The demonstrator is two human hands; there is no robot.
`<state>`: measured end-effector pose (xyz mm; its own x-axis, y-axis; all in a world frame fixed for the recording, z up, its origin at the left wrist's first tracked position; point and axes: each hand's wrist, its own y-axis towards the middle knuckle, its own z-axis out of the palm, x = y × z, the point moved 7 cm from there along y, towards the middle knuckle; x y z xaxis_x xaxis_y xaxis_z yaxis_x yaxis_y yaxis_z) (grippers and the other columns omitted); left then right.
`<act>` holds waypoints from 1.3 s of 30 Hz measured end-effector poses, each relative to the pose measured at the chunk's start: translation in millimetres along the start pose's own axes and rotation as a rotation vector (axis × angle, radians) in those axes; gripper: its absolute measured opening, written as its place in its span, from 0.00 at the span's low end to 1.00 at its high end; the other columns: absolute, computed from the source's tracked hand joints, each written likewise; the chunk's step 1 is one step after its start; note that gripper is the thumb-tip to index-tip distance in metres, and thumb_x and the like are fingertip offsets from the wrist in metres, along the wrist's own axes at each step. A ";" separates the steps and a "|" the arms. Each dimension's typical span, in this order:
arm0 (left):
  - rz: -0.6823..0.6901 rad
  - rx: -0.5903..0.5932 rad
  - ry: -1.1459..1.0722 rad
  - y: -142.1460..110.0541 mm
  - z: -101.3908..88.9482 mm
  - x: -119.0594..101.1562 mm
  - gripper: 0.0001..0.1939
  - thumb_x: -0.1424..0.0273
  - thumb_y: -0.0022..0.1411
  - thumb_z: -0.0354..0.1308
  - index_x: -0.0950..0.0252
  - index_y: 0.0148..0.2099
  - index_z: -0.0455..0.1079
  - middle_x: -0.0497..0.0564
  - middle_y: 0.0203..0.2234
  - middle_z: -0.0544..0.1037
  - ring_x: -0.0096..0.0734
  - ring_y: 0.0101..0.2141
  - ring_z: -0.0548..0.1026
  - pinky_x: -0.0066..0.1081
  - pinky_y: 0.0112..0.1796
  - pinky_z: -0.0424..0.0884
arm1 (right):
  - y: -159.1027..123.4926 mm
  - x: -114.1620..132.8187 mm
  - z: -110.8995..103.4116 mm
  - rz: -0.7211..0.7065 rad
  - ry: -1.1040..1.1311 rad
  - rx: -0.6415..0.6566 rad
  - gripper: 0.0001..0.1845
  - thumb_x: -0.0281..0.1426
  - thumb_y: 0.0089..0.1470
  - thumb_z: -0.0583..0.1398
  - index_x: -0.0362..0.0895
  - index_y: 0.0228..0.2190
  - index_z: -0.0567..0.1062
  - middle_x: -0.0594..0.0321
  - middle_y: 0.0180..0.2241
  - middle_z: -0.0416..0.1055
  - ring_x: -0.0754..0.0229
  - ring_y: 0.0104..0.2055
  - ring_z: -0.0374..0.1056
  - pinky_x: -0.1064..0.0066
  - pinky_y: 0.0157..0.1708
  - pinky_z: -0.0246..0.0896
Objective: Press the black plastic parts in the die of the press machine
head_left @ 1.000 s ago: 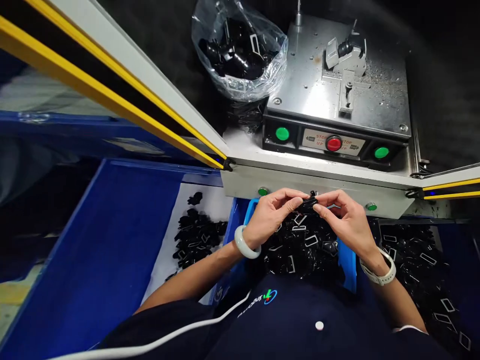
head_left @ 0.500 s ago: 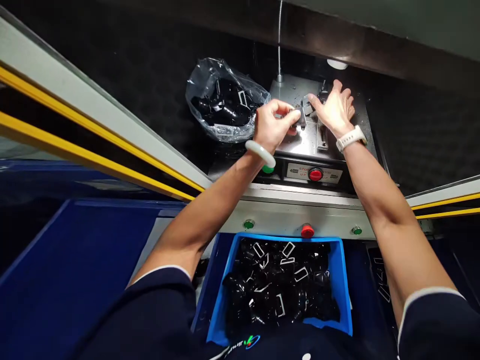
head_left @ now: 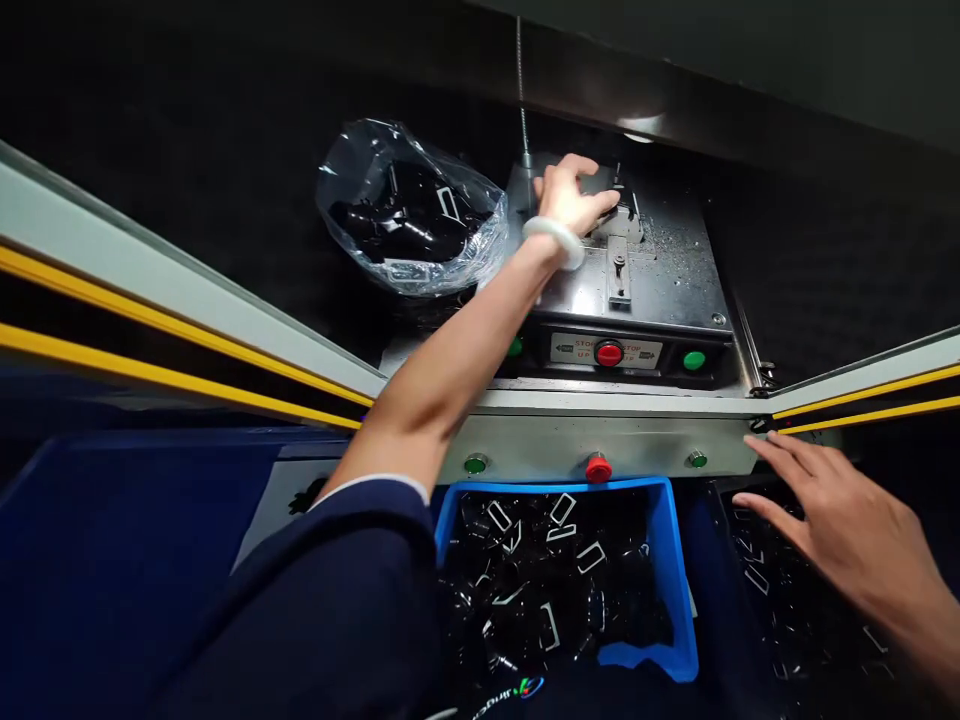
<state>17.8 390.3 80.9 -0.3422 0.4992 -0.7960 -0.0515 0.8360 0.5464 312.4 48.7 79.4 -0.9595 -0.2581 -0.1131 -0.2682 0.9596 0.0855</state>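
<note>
Two hands are well apart, and neither shows a clear hold on a part. Nearest is a blue plastic bin [head_left: 555,487], full of black moulded parts [head_left: 555,590], each with a thin pale rectangular loop. They lie in a loose heap and overlap much, so one single shape is hard to make out. The right hand [head_left: 847,530] is open with spread fingers, over a second heap [head_left: 780,620] of the same parts beside the bin; this heap is dim, and the picture cuts off its lower edge. The left hand [head_left: 570,198], with a pale bangle [head_left: 553,242] on the wrist, reaches far forward, and its curled fingers [head_left: 592,205] are at a steel plate [head_left: 660,270] on a machine. The hand hides what is under it, so it cannot be told if it grips something. A red stop button [head_left: 608,353] sits below the plate. Left of the plate lies a clear plastic bag [head_left: 405,210] with more black parts inside.
</note>
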 end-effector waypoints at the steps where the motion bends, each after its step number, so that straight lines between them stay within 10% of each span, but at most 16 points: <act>1: -0.008 -0.028 0.037 -23.5 -16.9 -10.0 0.17 0.78 0.56 0.73 0.75 0.48 0.78 0.61 0.45 0.80 0.46 0.50 0.78 0.55 0.56 0.73 | -8.1 3.6 11.5 0.001 0.029 0.028 0.29 0.54 0.64 0.61 0.56 0.60 0.76 0.54 0.55 0.79 0.43 0.49 0.76 0.56 0.37 0.72; 6: -0.115 0.047 0.154 -201.3 -105.2 -43.3 0.07 0.68 0.69 0.63 0.64 0.44 0.81 0.51 0.37 0.83 0.27 0.31 0.78 0.30 0.37 0.74 | 5.4 14.4 82.4 0.094 0.246 0.171 0.16 0.38 0.68 0.59 0.49 0.54 0.78 0.57 0.51 0.80 0.48 0.51 0.77 0.61 0.41 0.72; 11: -0.274 0.326 0.366 -308.3 -152.4 -6.2 0.17 0.57 0.66 0.66 0.61 0.51 0.80 0.54 0.46 0.79 0.31 0.31 0.74 0.33 0.34 0.73 | 20.5 -4.1 121.6 0.175 0.363 0.156 0.09 0.30 0.64 0.59 0.44 0.44 0.77 0.55 0.45 0.79 0.52 0.44 0.76 0.61 0.43 0.69; 18: -0.282 0.503 0.609 -318.1 -154.1 30.4 0.21 0.61 0.66 0.64 0.58 0.59 0.76 0.56 0.54 0.74 0.32 0.32 0.71 0.40 0.45 0.74 | 24.6 -12.8 133.7 0.214 0.354 0.069 0.06 0.29 0.62 0.59 0.46 0.40 0.77 0.56 0.40 0.76 0.51 0.41 0.74 0.62 0.39 0.64; 24: -0.230 0.346 0.572 -332.7 -161.0 -1.5 0.17 0.64 0.69 0.62 0.59 0.59 0.76 0.58 0.57 0.74 0.42 0.45 0.77 0.45 0.53 0.73 | 14.6 -2.7 125.1 0.227 0.362 0.022 0.09 0.30 0.66 0.57 0.45 0.43 0.77 0.52 0.44 0.76 0.48 0.46 0.72 0.59 0.45 0.65; 27: -0.119 0.486 0.456 -350.5 -158.4 -27.2 0.16 0.63 0.72 0.60 0.57 0.59 0.75 0.57 0.54 0.79 0.48 0.55 0.75 0.49 0.57 0.70 | -0.3 28.6 114.3 0.172 0.282 0.019 0.13 0.32 0.70 0.54 0.44 0.50 0.76 0.49 0.48 0.76 0.46 0.52 0.69 0.57 0.50 0.65; 34: -0.110 0.767 0.507 -397.1 -144.0 -28.9 0.18 0.70 0.73 0.56 0.56 0.62 0.76 0.61 0.54 0.82 0.59 0.58 0.75 0.56 0.53 0.66 | -50.8 139.7 181.2 -0.157 0.177 0.640 0.15 0.18 0.65 0.54 0.41 0.46 0.76 0.49 0.45 0.77 0.51 0.47 0.72 0.65 0.42 0.67; 39: -0.124 0.703 0.544 -386.1 -148.2 -38.2 0.16 0.69 0.72 0.55 0.59 0.57 0.79 0.61 0.44 0.81 0.49 0.45 0.76 0.49 0.48 0.70 | -61.5 153.3 207.1 -0.197 0.102 0.687 0.17 0.13 0.58 0.56 0.39 0.45 0.75 0.44 0.48 0.75 0.48 0.47 0.73 0.65 0.40 0.67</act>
<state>-88.3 14.7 -61.1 -0.7788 0.3683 -0.5078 0.4078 0.9123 0.0364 199.7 -26.6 -148.2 -0.9112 -0.4107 0.0338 -0.3545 0.7394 -0.5724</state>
